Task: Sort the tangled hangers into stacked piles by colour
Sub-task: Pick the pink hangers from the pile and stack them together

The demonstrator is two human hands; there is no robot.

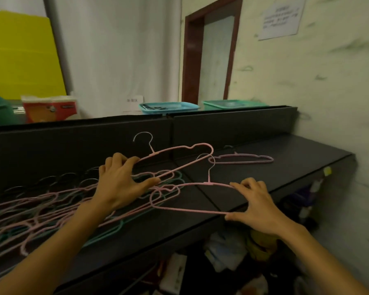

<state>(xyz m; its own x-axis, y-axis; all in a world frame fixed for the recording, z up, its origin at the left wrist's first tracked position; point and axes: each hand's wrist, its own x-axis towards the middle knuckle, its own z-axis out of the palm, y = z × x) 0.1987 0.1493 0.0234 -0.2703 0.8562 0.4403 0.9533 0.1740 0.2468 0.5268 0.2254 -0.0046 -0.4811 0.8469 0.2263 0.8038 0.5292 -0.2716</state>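
Observation:
A tangle of pink and teal hangers (36, 211) sprawls over the left half of the black shelf (290, 165). My left hand (120, 184) grips one pink hanger (179, 153) by its left end and holds it tilted up above the tangle. My right hand (257, 206) pinches the right end of a second pink hanger (185, 209), which lies low over the shelf's front part. Farther back on the right, a lone purple hanger (241, 159) lies flat on the shelf.
A black back panel (73, 145) rises behind the shelf. Beyond it stand a blue basket (168, 107), a green basket (232, 104) and a red-and-white packet (49, 109). Bags and clutter (228, 252) sit under the shelf. A wall closes the right side.

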